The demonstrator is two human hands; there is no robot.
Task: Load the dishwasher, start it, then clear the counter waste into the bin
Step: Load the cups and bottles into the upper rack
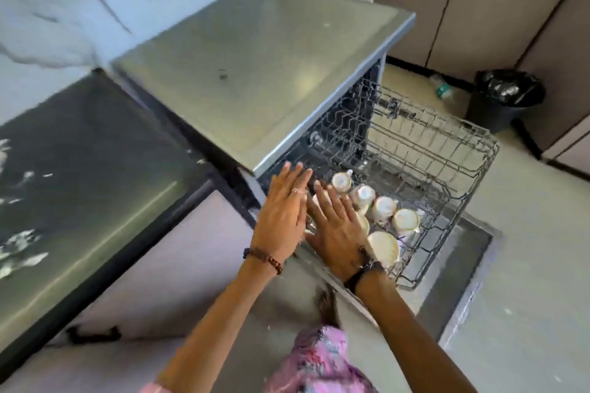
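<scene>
The dishwasher (255, 73) fills the frame's centre, its wire rack (447, 169) pulled out right of centre. 5 upturned cups (405, 220) sit there, likely fragile, best gripped by the body. Left hand (281, 217) and right hand (335, 230) hover flat-fingered, holding nothing.

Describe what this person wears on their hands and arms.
Both forearms are bare. The left hand has a ring on one finger and a brown bead bracelet at the wrist. The right hand has a dark wristband.
</scene>
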